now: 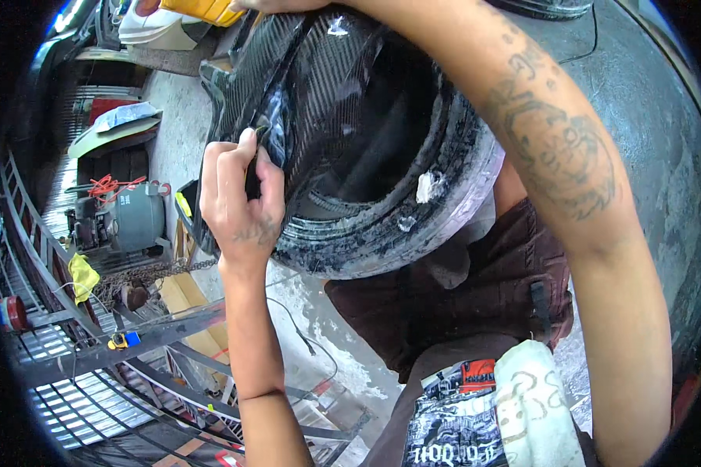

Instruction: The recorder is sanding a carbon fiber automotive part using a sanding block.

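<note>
A big black tyre (413, 210) rests across my lap, its inner side facing up. My left hand (237, 198) grips a small dark tool or flap pressed against the tyre's ribbed inner lining (319, 86) at its left side. My right forearm (553, 148) reaches over the tyre to its far rim; the right hand (269, 4) is cut off at the top edge, so what its fingers do is hidden. White smears (428, 187) dot the tyre's bead.
A grey-green motor (132, 218) with orange cord sits at the left, with a yellow rag (82, 276) below it. Metal bars (132, 342) and grating run along the lower left. Concrete floor (319, 311) lies under the tyre. A yellow container (202, 9) stands at the top.
</note>
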Demonstrator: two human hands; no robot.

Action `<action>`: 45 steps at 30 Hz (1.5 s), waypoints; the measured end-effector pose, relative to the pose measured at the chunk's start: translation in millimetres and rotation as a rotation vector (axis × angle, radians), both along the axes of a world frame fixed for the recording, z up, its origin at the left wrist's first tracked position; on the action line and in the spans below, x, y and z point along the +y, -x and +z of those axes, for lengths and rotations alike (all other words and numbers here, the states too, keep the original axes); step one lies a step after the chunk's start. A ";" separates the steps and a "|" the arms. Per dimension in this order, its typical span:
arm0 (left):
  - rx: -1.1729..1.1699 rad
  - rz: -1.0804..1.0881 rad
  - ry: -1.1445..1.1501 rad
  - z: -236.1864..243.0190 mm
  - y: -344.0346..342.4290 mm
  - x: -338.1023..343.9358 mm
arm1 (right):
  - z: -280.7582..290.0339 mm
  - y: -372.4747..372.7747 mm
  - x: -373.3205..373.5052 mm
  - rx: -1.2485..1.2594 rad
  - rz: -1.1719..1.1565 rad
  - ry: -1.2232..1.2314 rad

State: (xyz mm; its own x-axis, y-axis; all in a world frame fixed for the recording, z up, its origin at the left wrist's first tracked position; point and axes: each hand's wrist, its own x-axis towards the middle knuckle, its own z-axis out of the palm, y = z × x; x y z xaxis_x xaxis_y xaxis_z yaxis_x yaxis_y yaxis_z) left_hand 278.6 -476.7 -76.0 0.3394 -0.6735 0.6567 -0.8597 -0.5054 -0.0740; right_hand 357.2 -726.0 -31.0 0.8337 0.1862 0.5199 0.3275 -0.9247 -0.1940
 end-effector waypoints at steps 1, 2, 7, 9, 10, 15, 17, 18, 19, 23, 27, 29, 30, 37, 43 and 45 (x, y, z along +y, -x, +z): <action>-0.018 -0.024 -0.013 0.4 -4.6 -4.1 | -0.9 -5.4 -3.1 -0.021 -0.006 0.029; -0.013 -0.021 -0.015 2.2 -3.9 -8.7 | -0.6 -5.1 -1.6 -0.016 -0.003 0.026; -0.014 -0.009 -0.008 0.5 -1.5 3.4 | -0.2 0.3 -2.3 -0.038 0.026 0.008; 0.011 0.018 -0.018 3.3 -0.3 -7.3 | 0.8 -2.7 0.4 -0.054 0.012 -0.008; 0.018 0.046 -0.031 4.9 0.5 -22.4 | -2.2 -4.2 -1.6 -0.046 0.005 -0.007; 0.043 0.041 0.003 1.0 2.5 1.6 | -0.1 -4.9 -2.3 -0.019 -0.014 0.006; 0.027 0.044 -0.004 3.5 -1.0 -10.7 | 3.1 3.2 2.6 0.005 -0.002 -0.041; 0.002 0.045 -0.019 7.8 -1.0 -17.7 | 6.4 10.3 -2.6 0.013 0.037 -0.084; 0.040 0.035 0.007 7.6 -0.1 -15.1 | 3.5 3.1 0.0 0.016 0.010 -0.038; 0.133 -0.012 0.214 9.3 20.2 19.7 | -4.0 -6.6 -4.3 -0.024 -0.023 0.035; 0.151 -0.005 0.246 -1.6 29.8 39.3 | 0.9 -2.8 -6.7 -0.022 -0.014 0.066; 0.113 -0.030 0.173 -9.2 20.7 33.3 | -1.8 -2.5 -8.3 -0.018 -0.050 0.082; 0.028 -0.046 0.115 -4.9 16.6 21.7 | -0.4 -2.6 -5.5 -0.021 -0.040 0.078; 0.004 -0.043 0.018 -16.8 -9.9 25.6 | -1.0 0.1 -8.9 0.039 -0.018 0.067; -0.028 -0.082 0.001 -1.4 -9.0 14.1 | 3.1 -3.0 -7.8 -0.070 0.006 0.073; 0.009 -0.085 0.038 -15.2 -9.8 33.3 | -6.5 -5.3 -13.6 -0.109 0.019 0.067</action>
State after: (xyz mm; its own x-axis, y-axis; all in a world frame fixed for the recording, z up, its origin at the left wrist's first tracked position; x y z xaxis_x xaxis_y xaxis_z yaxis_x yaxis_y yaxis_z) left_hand 288.4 -443.4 -91.3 0.2881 -0.6746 0.6796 -0.9000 -0.4332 -0.0485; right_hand 362.5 -739.7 -37.6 0.7691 0.2388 0.5928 0.3610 -0.9277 -0.0946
